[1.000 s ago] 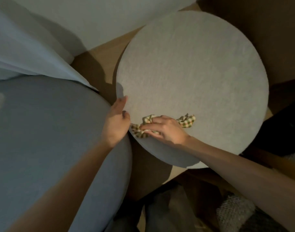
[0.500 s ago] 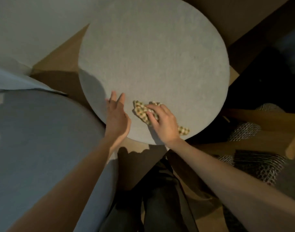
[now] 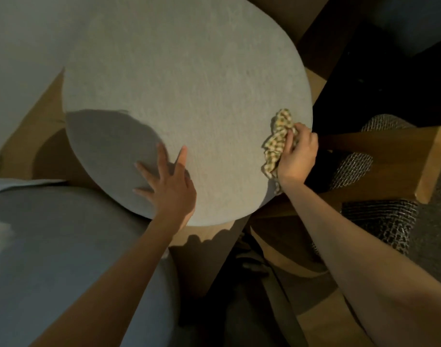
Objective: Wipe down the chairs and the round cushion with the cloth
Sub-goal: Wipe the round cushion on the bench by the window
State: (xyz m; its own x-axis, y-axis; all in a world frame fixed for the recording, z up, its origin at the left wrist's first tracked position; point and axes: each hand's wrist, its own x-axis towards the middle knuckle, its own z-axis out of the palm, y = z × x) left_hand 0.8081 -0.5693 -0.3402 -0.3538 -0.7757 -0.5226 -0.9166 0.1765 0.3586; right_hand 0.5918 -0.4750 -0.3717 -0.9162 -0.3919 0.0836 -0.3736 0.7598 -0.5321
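Two hands are at work on the round, pale grey fabric cushion (image 3: 184,96), which fills the middle of the view between a blue-grey upholstered seat (image 3: 51,246) at lower left and a brown wooden chair frame (image 3: 394,166) at right. The small yellow-and-white checked cloth (image 3: 277,144), which half a second ago was near the cushion's near edge, just beside the left hand, now sits bunched at the right-hand rim. The right hand (image 3: 298,156) is clenched around it and presses it onto the fabric. The left hand (image 3: 169,189) has spread its fingers straight and lies flat on the near part of the cushion, grasping nothing, seemingly to steady it. Judging by that sweep, the wiping is working round the rim of the cushion, and most of its top probably still needs a pass; nothing shows whether the chairs have been wiped. A dark woven textile (image 3: 352,169) lies under the wooden frame. The cushion's far edge is cut off by the top of the view, its support is hidden beneath it, the right fingertips are buried in the cloth, and the dim lower middle is too dark to read.
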